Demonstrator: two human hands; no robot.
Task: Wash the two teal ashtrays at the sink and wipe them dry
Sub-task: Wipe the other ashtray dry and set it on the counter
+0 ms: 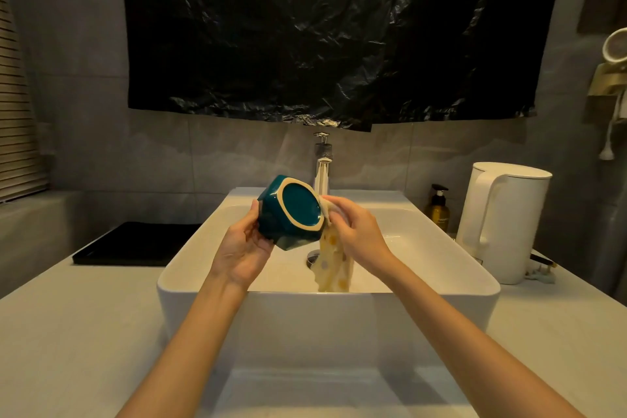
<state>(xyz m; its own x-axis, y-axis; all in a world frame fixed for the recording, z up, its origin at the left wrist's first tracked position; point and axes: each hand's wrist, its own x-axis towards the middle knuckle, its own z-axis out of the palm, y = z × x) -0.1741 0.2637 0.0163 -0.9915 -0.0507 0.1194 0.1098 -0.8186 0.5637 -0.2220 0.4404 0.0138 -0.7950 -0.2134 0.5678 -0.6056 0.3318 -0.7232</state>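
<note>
Over the sink, head view: one teal ashtray is held towards the basin's 12 o'clock, just below the faucet, base turned to the camera. Its 8 o'clock side wall is gripped by the left hand. A dotted cloth is pinched by the right hand and pressed at the 3 o'clock edge. Glazed ceramic is judged stiff, weighty, slick when wet, chippable. Flat side walls are the preferred hold. Second ashtray: not seen.
</note>
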